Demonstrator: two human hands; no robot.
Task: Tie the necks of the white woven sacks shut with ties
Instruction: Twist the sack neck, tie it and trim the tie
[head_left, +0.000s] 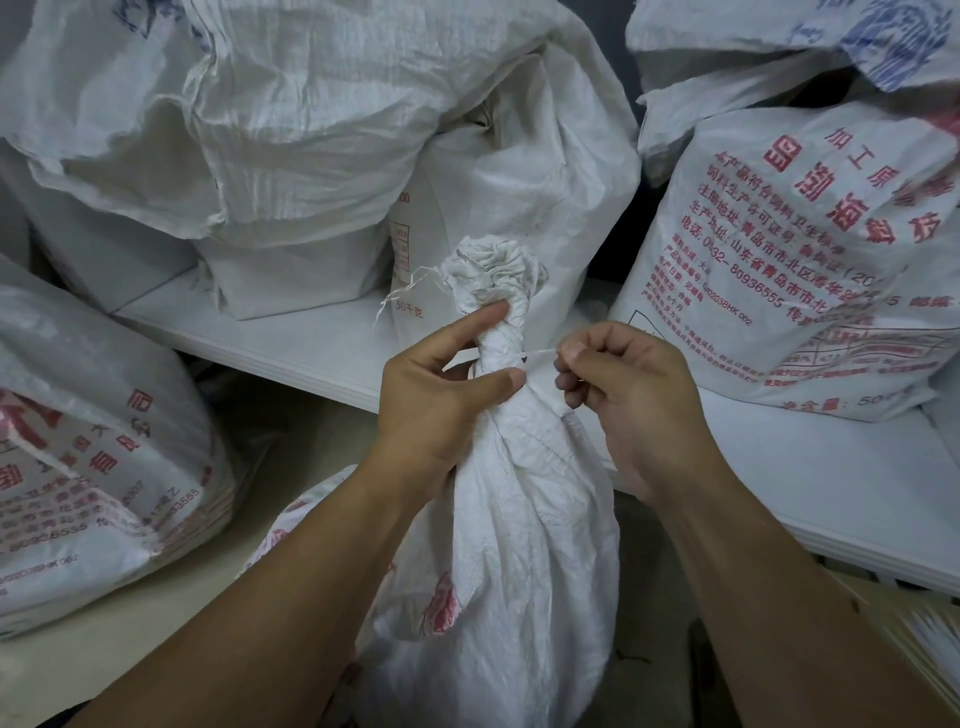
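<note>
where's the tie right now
In the head view's centre, the white tie runs from the gathered neck of the front sack to the right hand, which pinches it; the left hand grips the neck.

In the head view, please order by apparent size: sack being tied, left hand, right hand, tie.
Largest: sack being tied.
Then left hand and right hand, alike, so unranked.
Smallest: tie, a thin strand.

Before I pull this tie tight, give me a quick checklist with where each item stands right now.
1. The sack neck is gathered into one bunch: ok.
2. The left hand grips it below the ruffle: ok.
3. The right hand pinches the tie: ok.
4. It runs straight from neck to fingers: ok.
5. It is wrapped fully round the neck: cannot tell, far side hidden.
6. Knot formed: cannot tell.
</note>
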